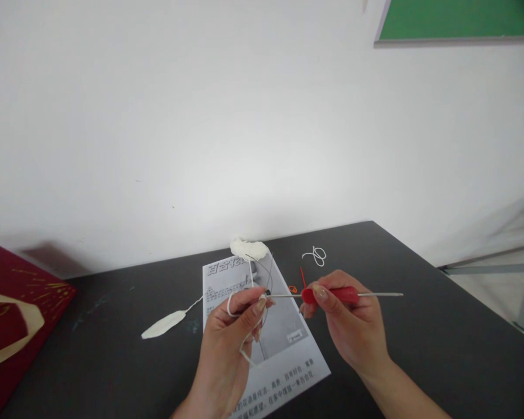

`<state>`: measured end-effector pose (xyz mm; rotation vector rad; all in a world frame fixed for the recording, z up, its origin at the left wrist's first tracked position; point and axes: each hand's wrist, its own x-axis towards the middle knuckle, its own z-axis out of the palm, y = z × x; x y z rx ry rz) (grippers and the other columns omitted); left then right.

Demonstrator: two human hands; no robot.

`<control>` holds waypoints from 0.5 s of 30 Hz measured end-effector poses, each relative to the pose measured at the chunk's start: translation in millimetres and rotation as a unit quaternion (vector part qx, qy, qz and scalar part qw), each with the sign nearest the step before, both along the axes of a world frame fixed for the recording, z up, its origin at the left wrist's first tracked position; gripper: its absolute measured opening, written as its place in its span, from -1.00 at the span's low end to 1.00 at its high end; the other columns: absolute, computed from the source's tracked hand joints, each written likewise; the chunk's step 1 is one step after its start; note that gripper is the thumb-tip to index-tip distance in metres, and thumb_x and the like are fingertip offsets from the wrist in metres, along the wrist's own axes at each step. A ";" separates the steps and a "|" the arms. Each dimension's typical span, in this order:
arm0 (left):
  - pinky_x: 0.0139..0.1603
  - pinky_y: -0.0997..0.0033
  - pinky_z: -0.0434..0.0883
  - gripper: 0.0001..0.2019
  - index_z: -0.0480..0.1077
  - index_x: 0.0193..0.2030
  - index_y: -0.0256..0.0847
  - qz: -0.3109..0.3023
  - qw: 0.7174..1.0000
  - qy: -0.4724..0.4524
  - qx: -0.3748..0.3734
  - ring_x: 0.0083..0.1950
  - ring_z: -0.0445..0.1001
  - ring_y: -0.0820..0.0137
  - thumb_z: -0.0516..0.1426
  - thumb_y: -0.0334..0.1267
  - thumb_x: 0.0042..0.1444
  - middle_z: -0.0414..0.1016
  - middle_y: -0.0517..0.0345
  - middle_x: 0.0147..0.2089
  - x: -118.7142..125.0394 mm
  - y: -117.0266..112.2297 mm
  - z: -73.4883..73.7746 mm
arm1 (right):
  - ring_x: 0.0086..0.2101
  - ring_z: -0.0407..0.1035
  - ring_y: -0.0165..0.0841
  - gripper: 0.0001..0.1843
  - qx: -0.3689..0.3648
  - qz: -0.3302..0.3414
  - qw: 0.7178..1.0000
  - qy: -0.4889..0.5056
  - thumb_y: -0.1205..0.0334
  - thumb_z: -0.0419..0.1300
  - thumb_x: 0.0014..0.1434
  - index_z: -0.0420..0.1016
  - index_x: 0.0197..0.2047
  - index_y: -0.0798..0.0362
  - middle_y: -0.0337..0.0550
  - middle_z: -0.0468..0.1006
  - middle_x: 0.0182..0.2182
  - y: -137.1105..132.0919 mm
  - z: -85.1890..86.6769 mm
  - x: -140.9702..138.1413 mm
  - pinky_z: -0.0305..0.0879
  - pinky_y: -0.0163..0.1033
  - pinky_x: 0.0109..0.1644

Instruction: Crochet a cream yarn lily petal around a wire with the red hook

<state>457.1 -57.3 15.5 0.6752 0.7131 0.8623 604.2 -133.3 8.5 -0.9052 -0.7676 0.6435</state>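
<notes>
My right hand is closed round the red handle of a crochet hook, whose thin metal shaft points left toward my left hand. My left hand pinches white yarn at the hook's tip, with a loop of yarn wound over its fingers and hanging below. Both hands hover above a printed instruction sheet lying on the dark table. A small white crocheted piece rests at the sheet's top edge.
A white leaf-shaped crocheted petal with a yarn tail lies left of the sheet. A loose curl of white yarn and a small orange marker lie behind the hook. A dark red bag sits at the left edge. A white wall stands behind.
</notes>
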 end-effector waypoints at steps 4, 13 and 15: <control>-0.52 0.66 0.31 -0.81 0.60 -0.38 -0.25 0.000 1.000 -0.001 -0.003 -0.48 0.46 0.54 0.38 -0.40 -0.24 0.62 0.07 -0.44 0.5 -1.2 1.1 | -0.55 0.41 -0.37 -0.96 -0.001 -0.008 1.000 0.004 0.32 0.28 0.10 0.54 -0.39 0.04 -0.23 0.54 -0.57 -0.5 -0.6 -1.3 0.33 -0.24 -0.44; -0.55 0.68 0.29 -0.81 0.60 -0.38 -0.24 -0.004 1.000 -0.006 -0.003 -0.49 0.45 0.55 0.38 -0.40 -0.23 0.62 0.07 -0.43 1.2 -1.0 -0.4 | -0.55 0.42 -0.39 -0.95 0.010 0.004 1.000 0.016 0.33 0.28 0.10 0.53 -0.40 0.04 -0.25 0.54 -0.57 -0.2 1.5 -2.1 0.33 -0.26 -0.44; -0.54 0.68 0.30 -0.82 0.60 -0.38 -0.24 -0.004 1.000 -0.005 -0.004 -0.48 0.47 0.55 0.38 -0.40 -0.23 0.62 0.08 -0.44 1.3 -1.0 0.4 | -0.55 0.42 -0.40 -0.95 0.009 0.003 1.000 0.018 0.33 0.28 0.11 0.53 -0.40 0.04 -0.25 0.54 -0.57 -0.3 1.3 -2.2 0.33 -0.27 -0.44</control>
